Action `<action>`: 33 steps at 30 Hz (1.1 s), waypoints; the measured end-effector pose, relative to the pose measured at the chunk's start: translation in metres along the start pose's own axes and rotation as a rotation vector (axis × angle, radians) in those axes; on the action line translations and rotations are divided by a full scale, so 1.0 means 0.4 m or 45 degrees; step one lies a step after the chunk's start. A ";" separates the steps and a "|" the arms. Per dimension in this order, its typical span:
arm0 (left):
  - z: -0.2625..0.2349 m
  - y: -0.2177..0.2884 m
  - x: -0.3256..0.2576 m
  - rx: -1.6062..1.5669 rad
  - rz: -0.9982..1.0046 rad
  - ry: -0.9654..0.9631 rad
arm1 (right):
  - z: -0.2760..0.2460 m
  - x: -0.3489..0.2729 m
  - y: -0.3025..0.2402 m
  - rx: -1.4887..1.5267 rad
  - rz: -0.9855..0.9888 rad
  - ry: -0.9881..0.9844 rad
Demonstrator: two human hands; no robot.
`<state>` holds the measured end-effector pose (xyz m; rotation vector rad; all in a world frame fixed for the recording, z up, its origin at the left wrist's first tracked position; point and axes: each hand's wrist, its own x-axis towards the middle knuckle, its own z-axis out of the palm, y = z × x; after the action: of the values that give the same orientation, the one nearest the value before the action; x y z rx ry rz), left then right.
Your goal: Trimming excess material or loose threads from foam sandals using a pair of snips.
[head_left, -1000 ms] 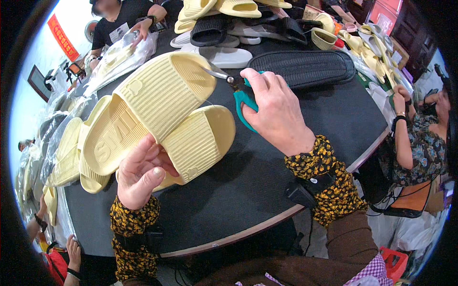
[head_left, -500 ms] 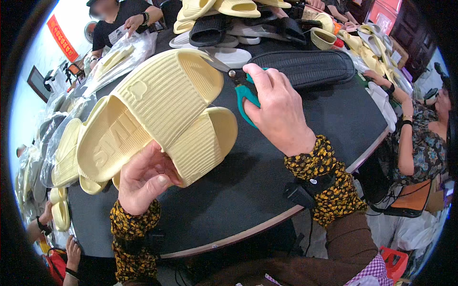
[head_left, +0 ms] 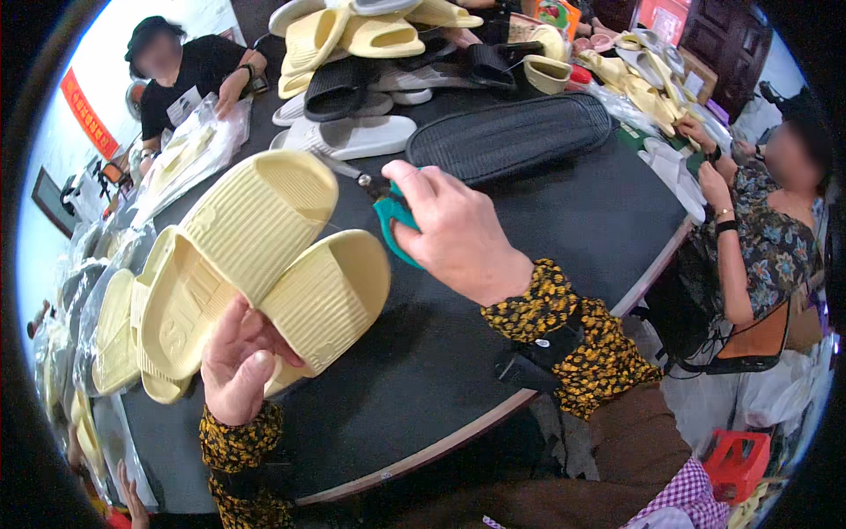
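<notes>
My left hand (head_left: 240,360) holds a pair of pale yellow slide sandals (head_left: 256,256) by their lower ends, soles up, above the black table (head_left: 564,229). My right hand (head_left: 451,231) grips teal-handled scissors (head_left: 388,212). Their metal tips point left and touch the edge of the upper sandal. The lower sandal lies partly under the upper one.
A black ribbed mat (head_left: 511,137) lies beyond my right hand. Piled yellow, black and white sandals (head_left: 370,53) fill the far side. Bagged yellow sandals (head_left: 106,326) stack at the left. A person in black (head_left: 189,75) sits far left, another in a floral shirt (head_left: 767,238) at right.
My left hand has shifted the pair slightly right and lower. The scissors in my right hand stay at the upper sandal's edge.
</notes>
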<state>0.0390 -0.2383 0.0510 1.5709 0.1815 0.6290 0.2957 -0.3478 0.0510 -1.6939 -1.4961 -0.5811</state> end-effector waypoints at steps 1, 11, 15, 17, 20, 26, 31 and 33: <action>0.003 -0.005 0.004 -0.042 -0.001 0.045 | 0.001 -0.004 0.004 0.030 0.020 -0.007; -0.019 -0.012 0.059 -0.270 -0.128 0.150 | -0.005 0.000 -0.015 0.716 0.243 0.073; 0.008 0.023 0.167 -0.314 -0.270 0.082 | -0.029 0.018 -0.021 0.858 0.208 0.293; 0.005 0.037 0.230 -0.334 -0.299 0.050 | -0.040 0.030 -0.025 0.888 0.196 0.355; 0.006 -0.021 0.395 -0.501 -0.282 -0.195 | -0.026 0.029 0.004 0.920 0.213 0.547; 0.146 -0.076 0.658 -0.572 -0.192 -0.321 | -0.052 0.040 0.005 0.963 0.234 0.712; 0.188 -0.142 0.625 -0.429 -0.313 -0.118 | -0.026 0.029 0.005 0.998 0.269 0.599; 0.219 -0.114 0.575 -0.234 -0.322 0.078 | -0.020 0.022 0.018 1.024 0.307 0.567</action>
<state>0.2851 -0.1993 0.0738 1.3266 0.3528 0.4809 0.3057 -0.3487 0.0608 -1.0024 -0.9818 -0.1587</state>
